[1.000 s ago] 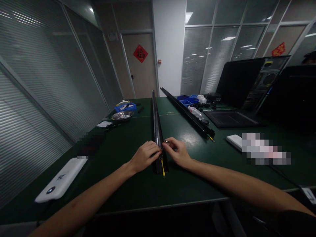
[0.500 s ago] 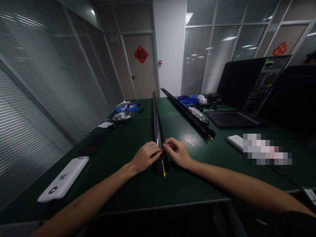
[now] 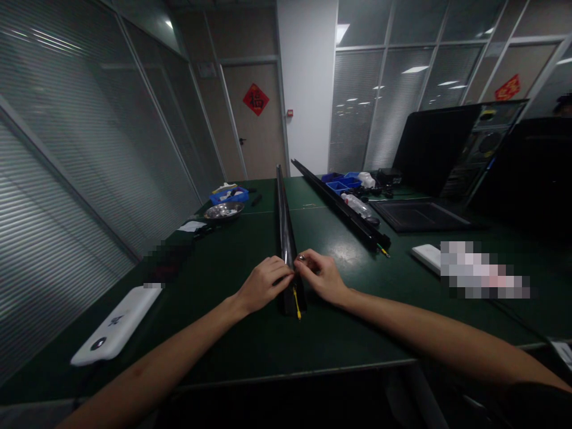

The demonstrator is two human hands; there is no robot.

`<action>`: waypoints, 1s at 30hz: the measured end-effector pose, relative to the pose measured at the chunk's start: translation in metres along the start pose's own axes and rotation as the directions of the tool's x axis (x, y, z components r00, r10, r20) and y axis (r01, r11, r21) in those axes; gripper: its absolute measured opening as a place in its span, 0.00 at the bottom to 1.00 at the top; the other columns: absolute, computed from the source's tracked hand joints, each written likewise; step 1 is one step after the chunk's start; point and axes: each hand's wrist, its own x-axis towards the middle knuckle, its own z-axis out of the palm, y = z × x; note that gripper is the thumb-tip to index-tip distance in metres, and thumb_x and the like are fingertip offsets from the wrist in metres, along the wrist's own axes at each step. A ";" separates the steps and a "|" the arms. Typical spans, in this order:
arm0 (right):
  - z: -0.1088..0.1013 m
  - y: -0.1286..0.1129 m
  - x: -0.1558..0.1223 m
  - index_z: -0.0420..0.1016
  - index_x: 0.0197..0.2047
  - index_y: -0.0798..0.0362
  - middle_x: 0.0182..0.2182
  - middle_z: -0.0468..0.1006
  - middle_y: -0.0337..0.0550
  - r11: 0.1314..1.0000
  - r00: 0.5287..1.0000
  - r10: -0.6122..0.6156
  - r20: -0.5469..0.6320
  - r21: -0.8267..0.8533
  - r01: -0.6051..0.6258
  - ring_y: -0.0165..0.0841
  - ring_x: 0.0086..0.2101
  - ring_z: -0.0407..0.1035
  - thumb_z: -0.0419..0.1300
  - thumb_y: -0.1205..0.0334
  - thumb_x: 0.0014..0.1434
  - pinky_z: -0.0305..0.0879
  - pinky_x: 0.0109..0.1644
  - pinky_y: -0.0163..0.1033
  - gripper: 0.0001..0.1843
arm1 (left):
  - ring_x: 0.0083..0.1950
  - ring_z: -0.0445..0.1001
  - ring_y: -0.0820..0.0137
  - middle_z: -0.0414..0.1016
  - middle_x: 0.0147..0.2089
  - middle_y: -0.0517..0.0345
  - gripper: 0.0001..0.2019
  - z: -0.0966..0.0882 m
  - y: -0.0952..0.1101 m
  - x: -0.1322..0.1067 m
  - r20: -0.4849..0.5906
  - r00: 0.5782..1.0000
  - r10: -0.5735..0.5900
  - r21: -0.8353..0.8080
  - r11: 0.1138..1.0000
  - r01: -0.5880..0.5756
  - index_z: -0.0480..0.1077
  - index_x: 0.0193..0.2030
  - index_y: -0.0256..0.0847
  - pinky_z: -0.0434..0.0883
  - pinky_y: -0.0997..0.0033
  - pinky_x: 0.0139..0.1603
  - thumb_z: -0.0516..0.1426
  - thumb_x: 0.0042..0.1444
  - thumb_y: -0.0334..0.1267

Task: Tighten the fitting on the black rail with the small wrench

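A long black metal channel lies lengthwise on the green table, its near end between my hands. A short yellow wire with a terminal at its tip hangs from that near end. My left hand rests at the channel's left side, fingers closed and fingertips at the near end; what they grip is hidden. My right hand is at the right side, its fingers pinched together with a small shiny metal piece at the fingertips. Its exact kind is too small to tell.
To the right lies a second black channel beside a plastic bottle. Blue bins, a black tray and a computer case stand beyond. On the left are a metal bowl, a blue basket and a white device.
Both hands keep their place and grip at the channel's near end. The yellow wire's tip has shifted very slightly; otherwise the view moves only a little.
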 end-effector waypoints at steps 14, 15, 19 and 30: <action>-0.001 0.000 0.000 0.74 0.40 0.54 0.26 0.75 0.37 0.999 1.000 0.019 0.024 0.044 -0.020 0.28 0.24 0.66 0.60 0.54 0.67 0.62 0.29 0.33 0.11 | 0.49 0.71 0.63 0.77 0.46 0.51 0.12 -0.003 0.002 0.000 0.013 1.000 -0.009 0.003 1.000 0.009 0.74 0.48 0.38 0.70 0.59 0.52 0.50 0.72 0.37; -0.001 0.001 0.000 0.74 0.40 0.54 0.26 0.75 0.37 0.999 1.000 0.020 0.023 0.040 -0.021 0.28 0.24 0.66 0.60 0.53 0.67 0.62 0.29 0.33 0.12 | 0.48 0.71 0.63 0.77 0.46 0.51 0.12 -0.003 0.002 0.000 0.011 1.000 -0.007 0.004 1.000 0.007 0.74 0.48 0.38 0.69 0.59 0.52 0.50 0.72 0.37; -0.002 0.000 0.001 0.74 0.39 0.54 0.26 0.75 0.37 0.999 0.999 0.023 0.033 0.027 -0.024 0.29 0.25 0.67 0.59 0.51 0.67 0.63 0.29 0.33 0.13 | 0.48 0.71 0.63 0.77 0.46 0.52 0.12 -0.003 0.002 0.000 0.012 1.000 -0.007 -0.001 1.000 0.007 0.74 0.49 0.38 0.69 0.60 0.52 0.50 0.72 0.37; -0.001 0.003 0.001 0.73 0.36 0.54 0.24 0.71 0.35 1.000 1.000 0.008 0.021 0.022 -0.008 0.28 0.24 0.64 0.59 0.52 0.67 0.59 0.28 0.33 0.14 | 0.49 0.71 0.63 0.77 0.45 0.52 0.10 -0.001 0.000 -0.001 0.004 1.000 0.006 0.008 1.000 -0.006 0.73 0.47 0.38 0.68 0.60 0.53 0.51 0.72 0.37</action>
